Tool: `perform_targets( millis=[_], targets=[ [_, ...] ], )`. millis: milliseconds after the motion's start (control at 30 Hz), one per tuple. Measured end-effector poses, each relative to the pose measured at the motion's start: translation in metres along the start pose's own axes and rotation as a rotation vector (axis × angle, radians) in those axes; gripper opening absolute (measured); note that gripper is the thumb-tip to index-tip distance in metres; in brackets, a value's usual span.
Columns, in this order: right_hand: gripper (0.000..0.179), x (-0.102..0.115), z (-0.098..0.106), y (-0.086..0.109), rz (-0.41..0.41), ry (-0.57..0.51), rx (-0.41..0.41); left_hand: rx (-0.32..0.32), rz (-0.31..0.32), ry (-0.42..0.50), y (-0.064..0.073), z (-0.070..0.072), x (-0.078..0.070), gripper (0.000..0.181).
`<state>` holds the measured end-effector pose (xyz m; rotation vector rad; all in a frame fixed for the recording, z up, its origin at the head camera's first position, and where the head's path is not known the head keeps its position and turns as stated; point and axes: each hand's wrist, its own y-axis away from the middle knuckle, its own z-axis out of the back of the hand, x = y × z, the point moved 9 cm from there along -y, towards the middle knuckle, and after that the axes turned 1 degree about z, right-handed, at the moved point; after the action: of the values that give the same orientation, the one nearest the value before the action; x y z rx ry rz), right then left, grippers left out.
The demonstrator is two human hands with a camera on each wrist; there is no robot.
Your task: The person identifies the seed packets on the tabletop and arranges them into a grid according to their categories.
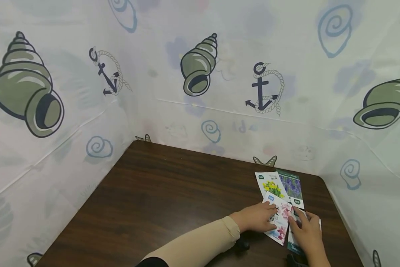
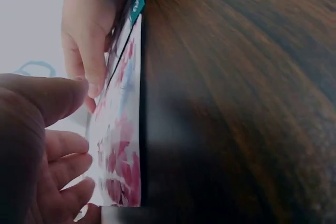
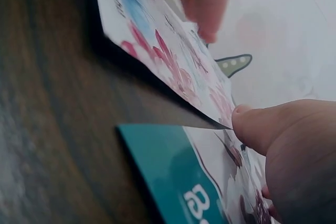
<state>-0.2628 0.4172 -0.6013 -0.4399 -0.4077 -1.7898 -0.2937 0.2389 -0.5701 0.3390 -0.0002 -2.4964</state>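
A flat packet printed with pink flowers lies on the table, overlapping the packet with yellow flowers. My left hand rests on its left side with the fingers spread. Beside it, my right hand lies over a packet with a dark green end, much of it hidden. In the right wrist view, the right thumb touches where the pink-flower packet and the green-ended packet meet. A packet with purple flowers lies behind, partly under the yellow-flower one.
The dark wooden table stretches away to the left of the packets. Patterned cloth walls with shells and anchors stand around it. A small black object sits under the left forearm.
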Motion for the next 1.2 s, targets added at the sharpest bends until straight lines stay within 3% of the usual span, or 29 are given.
perform_targets(
  millis=[267, 533, 733, 967, 1200],
  targets=[
    [0.074, -0.001, 0.000, -0.002, 0.010, 0.001, -0.001, 0.043, 0.003, -0.017, 0.000, -0.008, 0.001, 0.062],
    [0.068, -0.002, 0.002, -0.003, -0.010, -0.010, -0.017, 0.019, 0.023, -0.047, 0.006, 0.002, 0.000, 0.057],
    [0.064, -0.001, 0.005, -0.005, -0.003, -0.018, -0.045, -0.024, 0.061, -0.076, 0.010, 0.012, 0.002, 0.042],
    [0.064, 0.001, 0.008, -0.004, -0.013, -0.015, -0.024, -0.027, 0.089, -0.116, 0.013, 0.017, 0.006, 0.045],
    [0.061, 0.002, 0.011, -0.004, 0.010, -0.011, -0.023, -0.037, 0.092, -0.192, 0.016, 0.010, 0.012, 0.052]
  ],
)
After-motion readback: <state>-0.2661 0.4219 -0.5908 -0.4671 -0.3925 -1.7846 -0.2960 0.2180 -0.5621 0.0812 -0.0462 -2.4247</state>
